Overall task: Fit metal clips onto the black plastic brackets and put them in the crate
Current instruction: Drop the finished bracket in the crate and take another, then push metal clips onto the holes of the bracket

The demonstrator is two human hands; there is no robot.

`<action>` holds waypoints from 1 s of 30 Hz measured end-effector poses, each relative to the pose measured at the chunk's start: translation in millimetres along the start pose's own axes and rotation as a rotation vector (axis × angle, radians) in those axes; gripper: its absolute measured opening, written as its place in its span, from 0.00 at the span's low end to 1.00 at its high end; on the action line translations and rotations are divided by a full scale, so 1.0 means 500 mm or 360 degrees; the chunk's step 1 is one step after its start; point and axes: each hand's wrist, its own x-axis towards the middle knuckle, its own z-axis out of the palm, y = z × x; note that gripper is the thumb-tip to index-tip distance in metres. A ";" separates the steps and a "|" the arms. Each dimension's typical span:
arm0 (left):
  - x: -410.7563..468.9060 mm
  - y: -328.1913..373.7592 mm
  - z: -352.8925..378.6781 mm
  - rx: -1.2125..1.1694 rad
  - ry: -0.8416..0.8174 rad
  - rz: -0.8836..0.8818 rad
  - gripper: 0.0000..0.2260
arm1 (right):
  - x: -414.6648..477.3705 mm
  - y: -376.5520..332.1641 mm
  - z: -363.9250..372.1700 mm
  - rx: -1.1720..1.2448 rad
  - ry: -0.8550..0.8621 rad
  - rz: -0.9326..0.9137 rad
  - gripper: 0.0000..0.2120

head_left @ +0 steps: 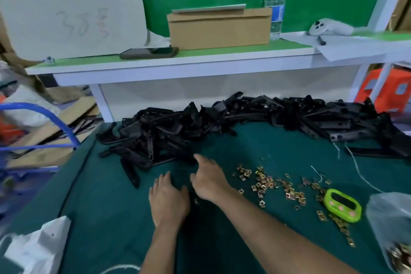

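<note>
Both hands are reaching over the green table (pixel 106 196) toward the near edge of the heap of black brackets (pixel 222 122), which is sprawling across the back of the cloth. The left hand (pixel 169 201) is lying low with its fingers straight, holding nothing. The right hand (pixel 209 181) is loosely spread, its forefinger stretching toward the closest bracket, and it too is gripping nothing. The step in hand is probably picking out one bracket. It is worth taking a loose piece from the rim of the heap rather than tugging at a tangled one, which could be dragging its neighbours along. The metal clips (pixel 264 181) are lying scattered just right of the right hand, near a green timer (pixel 342 205), so that hand is well placed for fetching one next. The crate is not plainly showing.
</note>
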 end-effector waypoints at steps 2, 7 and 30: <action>0.003 0.002 0.014 0.0157 -0.0102 0.0166 0.25 | 0.037 -0.025 0.013 0.0043 0.0017 -0.0059 0.29; -0.010 0.004 0.024 0.0246 -0.0267 0.0520 0.24 | 0.114 -0.076 0.052 -0.0077 0.0129 -0.0046 0.30; -0.105 0.097 0.025 -0.0239 -0.0448 0.0596 0.09 | -0.174 0.191 -0.193 0.0215 0.0615 0.0614 0.10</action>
